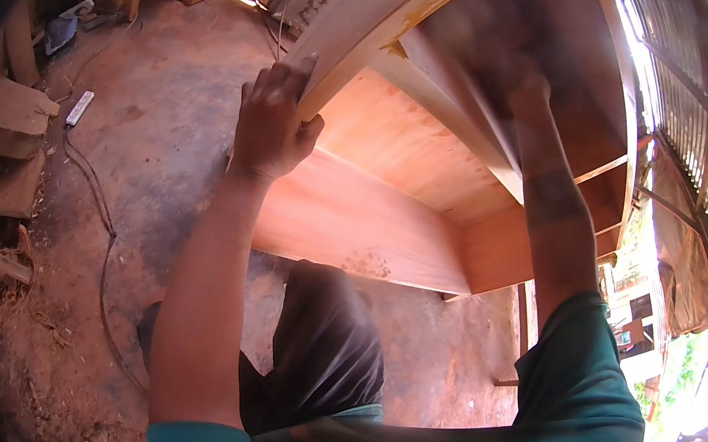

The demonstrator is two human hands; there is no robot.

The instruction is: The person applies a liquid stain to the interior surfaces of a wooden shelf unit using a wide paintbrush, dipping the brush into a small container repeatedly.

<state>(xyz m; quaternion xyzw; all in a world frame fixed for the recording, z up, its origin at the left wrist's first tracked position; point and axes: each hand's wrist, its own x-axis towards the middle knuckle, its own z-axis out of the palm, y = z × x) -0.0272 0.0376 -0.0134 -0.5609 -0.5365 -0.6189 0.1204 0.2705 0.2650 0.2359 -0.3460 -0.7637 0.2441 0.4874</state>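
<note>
A large reddish-brown wooden cabinet frame (371,219) lies tilted in front of me, its open inside facing me. My left hand (271,125) grips the pale front edge board (399,12) of the frame, fingers curled over it. My right hand (521,68) is inside the frame near an inner wooden rail (455,111); it is blurred by motion, so I cannot tell what it holds. Both forearms come up from teal sleeves at the lower edge.
The floor (157,130) is packed reddish earth. Stacked wood offcuts (2,158) lie at the left. A white power strip (79,107) with a cable runs across the floor. A corrugated metal wall (692,91) stands at the right.
</note>
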